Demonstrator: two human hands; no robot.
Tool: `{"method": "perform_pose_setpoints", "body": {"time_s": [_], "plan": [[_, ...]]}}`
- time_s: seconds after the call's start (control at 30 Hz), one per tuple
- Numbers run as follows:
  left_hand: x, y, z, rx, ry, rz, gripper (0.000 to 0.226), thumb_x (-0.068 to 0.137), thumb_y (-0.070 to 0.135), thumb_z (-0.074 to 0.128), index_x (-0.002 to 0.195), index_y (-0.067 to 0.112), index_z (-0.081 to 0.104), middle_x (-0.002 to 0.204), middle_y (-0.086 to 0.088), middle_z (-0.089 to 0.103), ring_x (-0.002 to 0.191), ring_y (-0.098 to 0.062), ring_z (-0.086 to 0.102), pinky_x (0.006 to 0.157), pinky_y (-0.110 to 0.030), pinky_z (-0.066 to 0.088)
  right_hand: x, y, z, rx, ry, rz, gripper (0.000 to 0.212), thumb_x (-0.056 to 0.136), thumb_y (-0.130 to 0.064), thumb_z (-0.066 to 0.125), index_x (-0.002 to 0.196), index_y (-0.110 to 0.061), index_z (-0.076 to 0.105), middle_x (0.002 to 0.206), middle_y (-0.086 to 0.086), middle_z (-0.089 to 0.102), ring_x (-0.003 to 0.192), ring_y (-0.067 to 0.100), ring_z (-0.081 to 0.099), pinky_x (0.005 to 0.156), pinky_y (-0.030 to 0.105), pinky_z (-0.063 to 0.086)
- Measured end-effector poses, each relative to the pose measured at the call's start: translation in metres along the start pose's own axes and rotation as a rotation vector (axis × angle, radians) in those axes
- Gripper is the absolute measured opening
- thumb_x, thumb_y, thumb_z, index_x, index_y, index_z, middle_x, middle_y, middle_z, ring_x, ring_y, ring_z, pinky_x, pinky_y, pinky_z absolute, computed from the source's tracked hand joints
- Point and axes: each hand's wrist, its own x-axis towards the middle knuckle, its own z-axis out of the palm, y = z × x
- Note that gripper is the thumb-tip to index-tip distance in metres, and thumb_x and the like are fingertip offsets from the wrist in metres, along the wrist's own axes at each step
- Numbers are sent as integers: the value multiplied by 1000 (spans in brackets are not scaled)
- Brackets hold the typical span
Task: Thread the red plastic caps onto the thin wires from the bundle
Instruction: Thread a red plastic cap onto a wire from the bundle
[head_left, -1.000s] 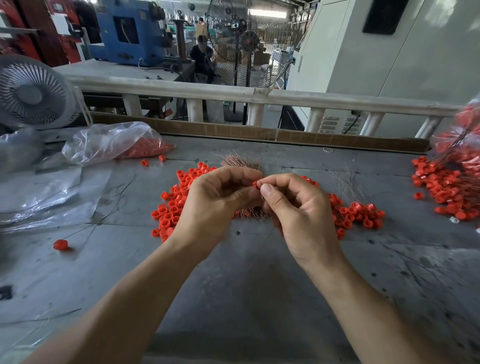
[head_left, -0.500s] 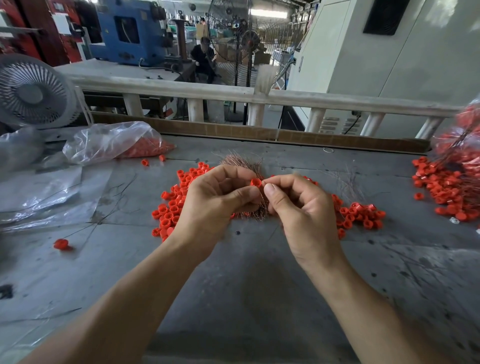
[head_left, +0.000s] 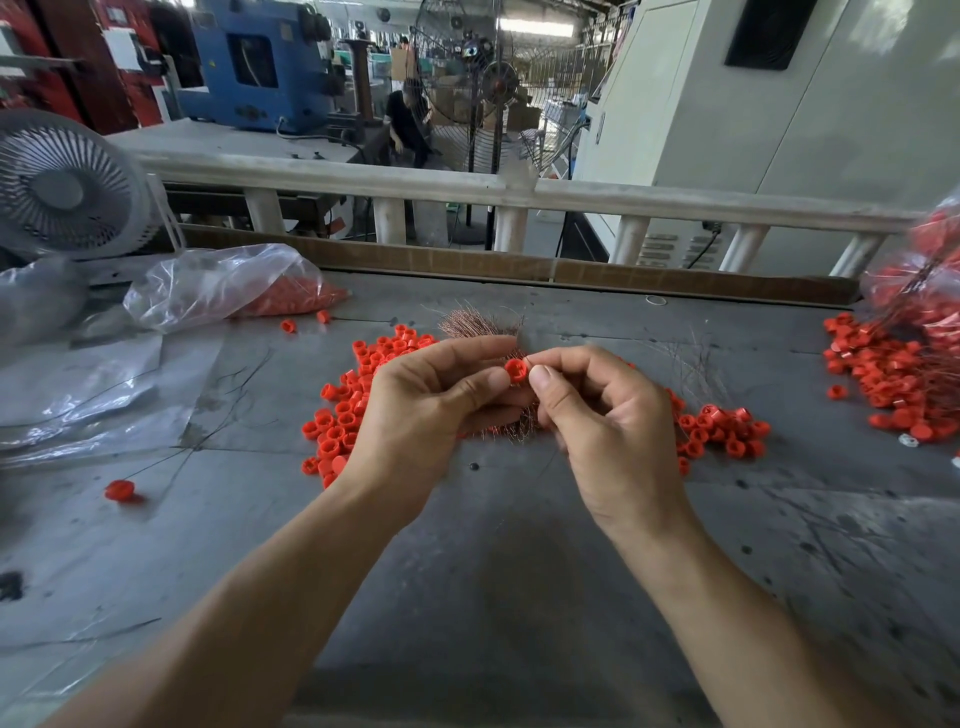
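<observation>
My left hand (head_left: 431, 405) pinches a red plastic cap (head_left: 516, 371) between thumb and fingertips, above the middle of the grey table (head_left: 467, 571). My right hand (head_left: 602, 421) meets it from the right, thumb and forefinger pinched at the cap's edge; any thin wire between them is too fine to make out. A copper-coloured wire bundle (head_left: 480, 327) lies on the table behind and under my hands. Loose red caps (head_left: 348, 410) are heaped to the left of the hands, and more caps (head_left: 722, 428) lie to the right.
A clear bag of red caps (head_left: 228, 286) and loose plastic sheets (head_left: 78, 395) lie at the left, with a small fan (head_left: 67, 187) behind. Caps on wires (head_left: 893, 374) pile at the right edge. One stray cap (head_left: 119, 490) sits front left. A railing (head_left: 519, 189) borders the far edge.
The cap between my fingertips has turned and come more into view, its open side now facing me. Both hands have stayed in nearly the same place.
</observation>
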Motion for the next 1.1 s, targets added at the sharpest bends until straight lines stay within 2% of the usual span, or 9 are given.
{"method": "perform_pose_setpoints", "body": {"time_s": [0.17,0.27,0.4,0.53,0.63,0.93,1.1], "plan": [[-2,-1,1,19,-32,9,21,81,12,73,100,13,80,94,-19,77,87,-31,77,78,-36,63,-1,-1,-2,-9,7,-2,10,93,-16,67,93,-19,76,66,-15,66,58,0,58,58,10,44],[-1,-2,0,71,-1,25,20,79,15,74,98,15,80,93,-17,77,87,-31,76,81,-43,64,-2,-2,-1,-27,10,5,8,93,-17,68,94,-20,75,68,-12,68,63,1,60,61,14,47],[1,-1,-2,115,35,55,20,80,14,74,99,13,77,87,-8,77,79,-19,72,71,-32,63,-3,-2,0,-48,2,14,8,92,-18,69,90,-24,74,72,-7,71,64,4,61,63,18,50],[1,-2,-1,181,26,95,19,90,-2,68,102,11,75,81,-1,75,72,-10,68,64,-21,57,-3,-1,0,-111,0,18,13,94,-13,71,86,-23,75,72,-1,71,62,4,58,59,18,49],[0,-2,0,208,22,114,20,89,-4,68,103,9,75,82,-1,74,70,-7,65,62,-19,54,-3,-1,-1,-149,12,11,14,93,-12,72,84,-21,75,72,1,71,62,16,62,58,21,49],[0,-2,0,220,38,121,19,89,-4,69,104,6,74,81,-1,74,71,-6,66,63,-18,54,-2,-5,-1,-174,-6,20,14,92,-9,73,82,-18,76,70,3,71,66,22,64,60,29,51],[0,-2,1,161,37,66,19,91,-2,67,103,8,76,89,-8,78,78,-17,74,71,-24,59,-2,-3,-2,-165,16,35,15,92,-10,73,82,-19,76,71,5,71,67,26,64,61,35,51]]}}
